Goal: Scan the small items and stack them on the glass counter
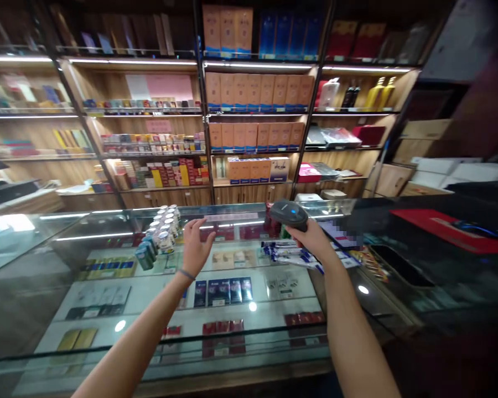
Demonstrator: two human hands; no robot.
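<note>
My right hand (313, 239) grips a dark handheld barcode scanner (289, 214) with a small blue light, held above the glass counter (108, 260). My left hand (196, 247) hovers over the counter with its fingers spread and nothing in it; a thin band circles its wrist. To the left of that hand stands a row of small cans (160, 236) on the glass. Blue-and-white packets (288, 253) lie on the counter just under my right hand.
Cigarette packs fill the display case under the glass (222, 290). Wall shelves (257, 91) behind hold orange boxes, cartons and bottles. A red mat (437, 226) and a dark tray (400, 266) sit on the dark counter at the right.
</note>
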